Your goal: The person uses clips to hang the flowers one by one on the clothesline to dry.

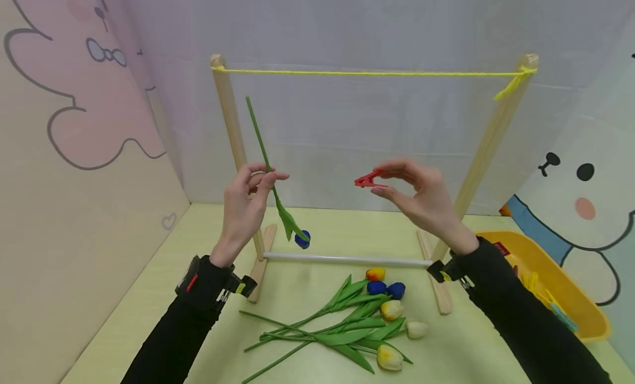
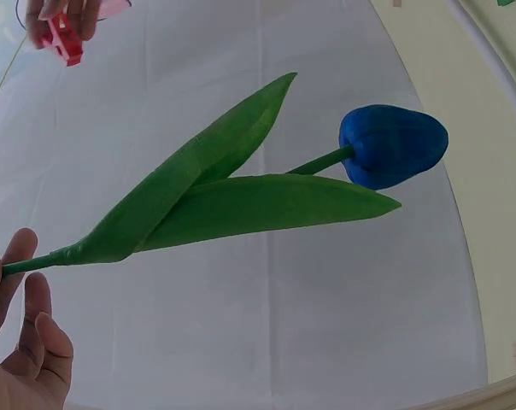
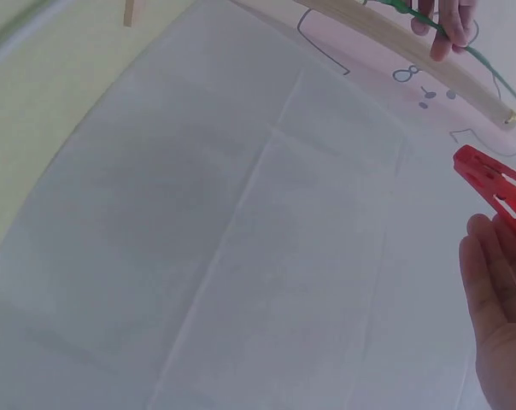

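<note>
My left hand pinches the green stem of a blue tulip between thumb and fingers. The tulip's bloom points down and its stem end rises toward the string, with two green leaves below the grip. My right hand pinches a red clothespin by its handles, its nose pointing left toward the tulip. Both hands are raised above the table, below a yellow string tied between two wooden posts.
Several tulips, with blue, white-yellow and red-yellow blooms and green stems, lie on the table. A white rod joins the posts low down. At the right stands a yellow basin with colored clothespins in it.
</note>
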`<state>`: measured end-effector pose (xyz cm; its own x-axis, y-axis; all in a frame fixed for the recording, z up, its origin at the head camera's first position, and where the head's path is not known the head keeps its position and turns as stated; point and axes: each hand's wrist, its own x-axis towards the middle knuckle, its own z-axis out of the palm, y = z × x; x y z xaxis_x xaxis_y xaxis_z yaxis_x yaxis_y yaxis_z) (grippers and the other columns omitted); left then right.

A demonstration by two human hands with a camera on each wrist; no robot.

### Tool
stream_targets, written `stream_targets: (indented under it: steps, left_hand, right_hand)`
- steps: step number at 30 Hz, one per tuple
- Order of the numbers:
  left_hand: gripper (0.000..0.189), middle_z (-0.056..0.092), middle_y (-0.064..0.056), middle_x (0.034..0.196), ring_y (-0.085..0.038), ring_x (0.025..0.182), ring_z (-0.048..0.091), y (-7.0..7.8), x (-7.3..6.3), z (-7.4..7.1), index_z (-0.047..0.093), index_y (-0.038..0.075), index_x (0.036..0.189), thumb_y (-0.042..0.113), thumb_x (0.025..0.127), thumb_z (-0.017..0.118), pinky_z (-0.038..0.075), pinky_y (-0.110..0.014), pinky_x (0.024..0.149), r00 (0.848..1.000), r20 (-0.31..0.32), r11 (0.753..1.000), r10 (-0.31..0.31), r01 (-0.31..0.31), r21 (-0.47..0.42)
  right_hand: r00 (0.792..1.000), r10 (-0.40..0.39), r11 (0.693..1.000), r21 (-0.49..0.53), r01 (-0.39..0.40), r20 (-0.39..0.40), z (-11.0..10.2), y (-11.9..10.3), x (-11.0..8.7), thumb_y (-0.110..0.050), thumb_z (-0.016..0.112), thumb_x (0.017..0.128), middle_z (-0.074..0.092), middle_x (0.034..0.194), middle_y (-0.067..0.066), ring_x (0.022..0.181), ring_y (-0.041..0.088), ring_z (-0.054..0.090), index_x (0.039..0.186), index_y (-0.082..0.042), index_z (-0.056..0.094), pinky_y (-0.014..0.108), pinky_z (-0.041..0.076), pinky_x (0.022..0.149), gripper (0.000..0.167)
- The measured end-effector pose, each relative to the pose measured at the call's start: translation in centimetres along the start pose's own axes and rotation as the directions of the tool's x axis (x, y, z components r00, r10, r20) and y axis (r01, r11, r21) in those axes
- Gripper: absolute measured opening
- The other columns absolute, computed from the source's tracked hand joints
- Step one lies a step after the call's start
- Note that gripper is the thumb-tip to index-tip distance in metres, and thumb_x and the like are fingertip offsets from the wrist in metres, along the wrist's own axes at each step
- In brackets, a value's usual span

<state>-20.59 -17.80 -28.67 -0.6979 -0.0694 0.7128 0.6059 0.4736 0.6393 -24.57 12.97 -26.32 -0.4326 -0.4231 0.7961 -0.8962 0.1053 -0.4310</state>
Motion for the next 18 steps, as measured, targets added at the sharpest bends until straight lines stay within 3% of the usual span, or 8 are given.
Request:
stream_targets:
  steps: [4,8,11,18]
  left_hand:
    - [0.019,0.077,-0.019,0.105,-0.032,0.098,0.071,0.3,0.7,0.1,0.058,-0.006,0.114,0.009,0.102,0.057,0.048,-0.016,0.077,1.0,-0.005,1.0,0.004,-0.004,-0.004]
    - [0.019,0.077,-0.019,0.105,-0.031,0.091,0.068,0.5,1.5,0.3,0.058,-0.006,0.113,0.009,0.102,0.058,0.047,-0.017,0.076,1.0,-0.019,1.0,0.014,-0.014,-0.008]
    - [0.02,0.077,-0.019,0.106,-0.025,0.085,0.065,0.6,2.1,0.4,0.058,-0.006,0.114,0.01,0.102,0.058,0.045,-0.017,0.073,1.0,-0.024,1.0,0.02,-0.02,-0.005]
    - [0.019,0.075,-0.024,0.106,-0.003,0.073,0.059,0.9,3.7,0.2,0.06,-0.007,0.111,0.009,0.1,0.06,0.045,-0.017,0.067,0.997,-0.079,0.996,0.015,-0.021,-0.084]
  right_hand:
    - [0.993,-0.12,0.989,-0.08,0.121,0.009,0.1,-0.7,2.3,-0.015,0.079,0.085,0.072,0.101,0.022,0.101,0.002,0.068,0.112,0.009,0.066,0.02,0.053,0.098,0.039]
    - [0.983,-0.182,0.966,-0.18,0.185,0.033,0.5,-1.4,4.3,-0.008,0.082,0.081,0.073,0.102,0.02,0.1,0.016,0.069,0.114,0.008,0.067,0.02,0.051,0.1,0.04]
    - [0.976,-0.207,0.948,-0.234,0.215,0.061,0.8,-2.0,5.9,-0.003,0.082,0.079,0.074,0.104,0.018,0.099,0.024,0.069,0.114,0.007,0.066,0.023,0.051,0.098,0.04]
    - [0.964,-0.258,0.914,-0.306,0.266,0.067,1.7,-3.6,10.3,-0.01,0.076,0.089,0.072,0.106,0.018,0.1,0.027,0.069,0.113,0.008,0.063,0.033,0.053,0.093,0.033]
